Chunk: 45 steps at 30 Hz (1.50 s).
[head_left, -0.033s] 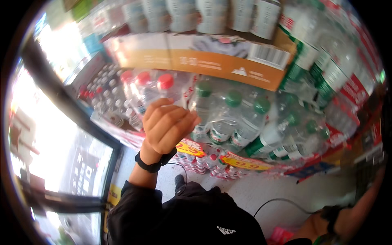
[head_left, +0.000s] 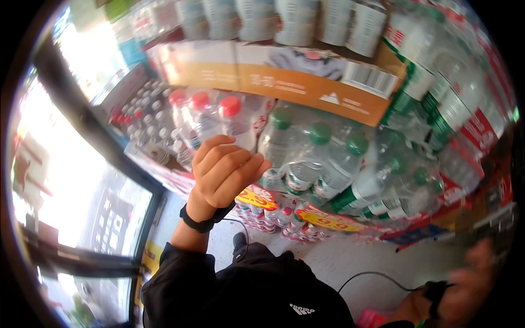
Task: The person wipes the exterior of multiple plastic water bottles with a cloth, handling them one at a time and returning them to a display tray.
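My left hand (head_left: 227,172), a black band (head_left: 199,218) on its wrist, is raised before the shelf with its fingers curled in. Its palm side is hidden, so I cannot see whether anything is in it. Just behind it stand clear bottles with red caps (head_left: 231,106); to its right are wrapped bottles with green caps (head_left: 320,133). My right hand (head_left: 465,290) is low at the right edge, away from the shelf. Motion smears its fingers, and a black band (head_left: 433,298) shows at the wrist.
An orange and white carton (head_left: 273,76) holding several pale bottles sits above. Larger green-labelled bottles (head_left: 418,82) lean at the right. Small bottles (head_left: 145,117) fill a box at the left, beside a dark-framed glass door (head_left: 98,136). A thin cable (head_left: 377,273) crosses the floor.
My right hand has swung upward at the right edge and its fingers now show, blurred. The shelf sits slightly farther right in view. My left hand stays curled in nearly the same place.
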Motion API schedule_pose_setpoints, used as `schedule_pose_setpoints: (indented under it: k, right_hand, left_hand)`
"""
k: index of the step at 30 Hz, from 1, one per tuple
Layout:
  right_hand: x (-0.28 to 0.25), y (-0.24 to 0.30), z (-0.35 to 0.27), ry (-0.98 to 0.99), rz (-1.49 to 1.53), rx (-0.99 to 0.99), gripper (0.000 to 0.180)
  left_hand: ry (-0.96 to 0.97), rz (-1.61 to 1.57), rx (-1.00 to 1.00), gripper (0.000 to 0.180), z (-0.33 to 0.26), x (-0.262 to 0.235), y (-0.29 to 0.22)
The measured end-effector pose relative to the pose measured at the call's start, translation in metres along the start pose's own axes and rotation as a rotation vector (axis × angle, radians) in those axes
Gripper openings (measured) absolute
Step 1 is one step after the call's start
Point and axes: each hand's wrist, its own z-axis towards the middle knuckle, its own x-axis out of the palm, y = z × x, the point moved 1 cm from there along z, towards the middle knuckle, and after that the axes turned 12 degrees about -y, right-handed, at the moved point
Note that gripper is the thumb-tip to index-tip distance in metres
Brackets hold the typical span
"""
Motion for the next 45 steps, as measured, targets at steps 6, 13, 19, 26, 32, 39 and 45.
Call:
schedule_pose_setpoints:
  k: [6,13,19,26,32,39,45]
  right_hand:
    - [0.113,-0.005,0.033,1.224,0.612,-0.168,0.033]
    - [0.236,0.026,-0.010,0.973,0.634,0.095,0.031]
    - [0.338,0.079,-0.030,1.013,0.793,0.441,0.025]
    - [0.423,0.122,-0.026,0.998,0.619,0.531,0.023]
    - [0.456,0.156,-0.034,1.015,0.595,0.605,0.023]
    - [0.458,0.182,-0.050,1.020,0.595,0.642,0.024]
    - [0.451,0.190,-0.054,1.014,0.530,0.714,0.026]
  left_hand:
    - [0.302,0.026,0.005,0.023,-0.022,-0.058,0.006]
    - [0.500,0.152,-0.502,0.016,-0.070,-0.115,0.128]
    - [0.221,0.035,-1.173,0.004,-0.193,-0.126,0.142]
    - [0.396,0.013,-1.043,0.012,-0.235,-0.158,0.127]
    - [0.372,-0.040,-0.755,0.006,-0.198,-0.141,0.204]
    - [0.552,0.154,-0.463,0.030,-0.194,-0.067,0.278]
    - [0.811,0.260,-0.497,0.017,-0.198,-0.036,0.322]
